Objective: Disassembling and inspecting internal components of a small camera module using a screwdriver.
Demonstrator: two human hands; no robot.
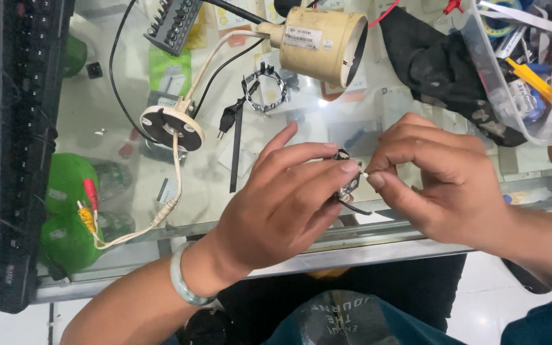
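A small dark electronic module [347,182], apparently a little circuit board with metal parts, is held above the front edge of a glass counter [276,191]. It is gripped by the left hand [282,204], whose fingers are closed around it from the left and below. The right hand [436,182] is closed in a pinch against the module's right side, where something small and pale is nipped between thumb and forefinger; what exactly is pinched cannot be told. A thin black wire [356,207] is seen hanging from under the module.

As far as the stage of the work can be judged, a camera has already been taken apart. Its cream cylindrical housing [321,41] is laid open-ended on the counter, well apart from the hands. A round base plate [172,126] with a white cable [177,172] lies to the left, the cable ending in red and yellow plugs [88,207]. A black ring bracket [264,89] and a small black plug [226,120] lie between the housing and the hands. No part appears rejoined, so reassembly seems to be left undone.

A rack of screwdriver bits [172,22], a black cloth [439,64] and a clear plastic tub [480,57] of tools are set along the far side. A black keyboard [11,153] is placed at the left edge.
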